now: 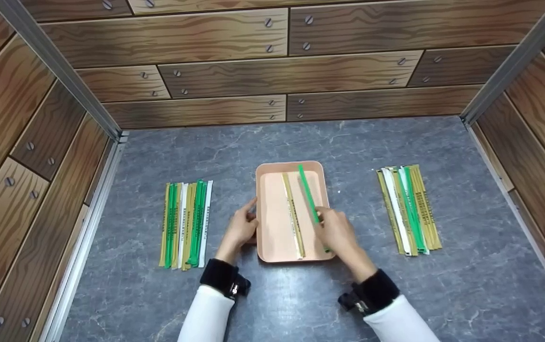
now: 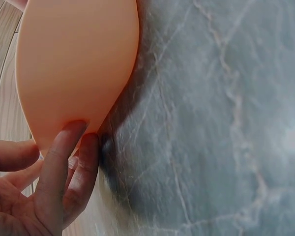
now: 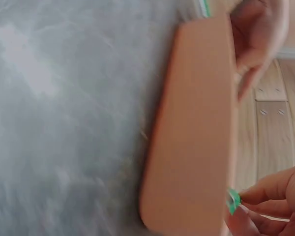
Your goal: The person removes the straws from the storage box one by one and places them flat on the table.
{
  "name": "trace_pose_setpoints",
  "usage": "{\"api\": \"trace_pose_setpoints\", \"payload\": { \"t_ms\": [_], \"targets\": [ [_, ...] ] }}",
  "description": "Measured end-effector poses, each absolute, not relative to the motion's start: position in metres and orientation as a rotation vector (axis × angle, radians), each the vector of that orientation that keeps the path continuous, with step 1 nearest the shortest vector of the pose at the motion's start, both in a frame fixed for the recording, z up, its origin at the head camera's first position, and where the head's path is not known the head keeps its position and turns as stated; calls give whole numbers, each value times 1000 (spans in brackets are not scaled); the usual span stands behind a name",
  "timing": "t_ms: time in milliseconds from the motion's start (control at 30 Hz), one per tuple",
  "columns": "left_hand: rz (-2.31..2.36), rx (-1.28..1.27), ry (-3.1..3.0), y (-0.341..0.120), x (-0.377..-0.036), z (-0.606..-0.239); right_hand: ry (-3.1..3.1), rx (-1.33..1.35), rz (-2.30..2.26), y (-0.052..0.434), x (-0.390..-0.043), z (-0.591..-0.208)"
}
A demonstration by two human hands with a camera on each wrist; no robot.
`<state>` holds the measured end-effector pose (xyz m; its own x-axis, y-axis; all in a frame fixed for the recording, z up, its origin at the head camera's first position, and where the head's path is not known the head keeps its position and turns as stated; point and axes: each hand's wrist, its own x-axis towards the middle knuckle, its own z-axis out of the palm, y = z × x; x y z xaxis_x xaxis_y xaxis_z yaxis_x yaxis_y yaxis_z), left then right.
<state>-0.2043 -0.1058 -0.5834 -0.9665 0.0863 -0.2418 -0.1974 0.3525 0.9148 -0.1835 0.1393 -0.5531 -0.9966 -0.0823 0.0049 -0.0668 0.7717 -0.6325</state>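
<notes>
In the head view a shallow peach tray lies lengthwise in the middle of the table. My left hand touches its left side, fingers against the outer wall; the left wrist view shows fingertips at the wall's lower edge. My right hand pinches a long thin green printed stick packet over the tray's right side. The packet slants, its far end over the far rim. A gold packet and a white one lie close together inside the tray.
Left of the tray, a row of green, gold and white packets lies side by side. Another such row lies on the right, slightly fanned. Wood-patterned walls close off the grey marbled table at the back and sides.
</notes>
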Motion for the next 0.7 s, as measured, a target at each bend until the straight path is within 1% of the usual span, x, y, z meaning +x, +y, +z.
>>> {"api": "trace_pose_setpoints", "payload": {
  "t_ms": [300, 533, 700],
  "targets": [
    [1668, -97, 2332, -106, -205, -584, 3075, 83, -974, 203, -180, -535],
    [1718, -131, 2290, -106, -204, -583, 3099, 309, -869, 253, -176, -538],
    [1728, -132, 2297, -105, -203, -583, 3051, 483, -780, 276, -175, -543]
  ]
}}
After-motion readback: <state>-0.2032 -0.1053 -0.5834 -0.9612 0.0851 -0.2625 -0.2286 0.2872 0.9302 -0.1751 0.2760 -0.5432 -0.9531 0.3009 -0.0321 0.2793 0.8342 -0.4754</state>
